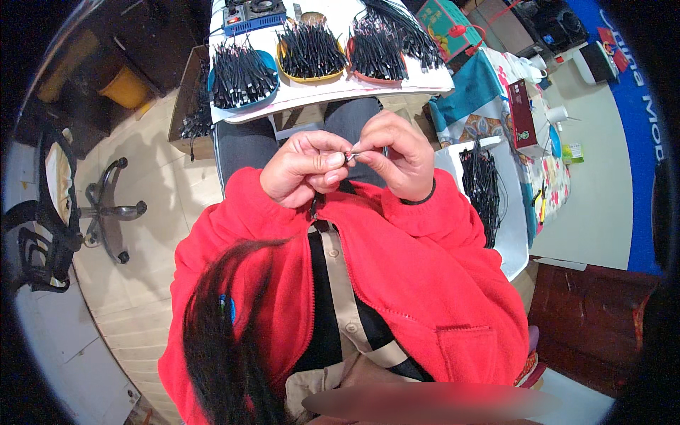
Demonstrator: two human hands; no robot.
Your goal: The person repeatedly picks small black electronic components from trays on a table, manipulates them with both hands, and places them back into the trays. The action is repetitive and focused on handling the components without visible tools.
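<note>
In front of my chest, my left hand (304, 168) is closed, thumb and forefinger pinching the end of a thin black cable (347, 159). My right hand (401, 156) meets it with a fingertip pinch on the fine, pale wire ends (358, 153) there. The fingers cover most of the cable, and its tip is too small to make out fully. Past my hands, bundles of short black cables stand in a blue bowl (274, 91), a yellow bowl (322, 76) and a red-orange bowl (382, 81) along the near edge of the white table (304, 106).
A blue device with round tops (253, 17) sits at the table's far left. More black cables (407, 32) lie at its far right. On my right is a white bin (516, 248) holding cables; on my left, a cardboard box (178, 95) and a wheeled chair (113, 211).
</note>
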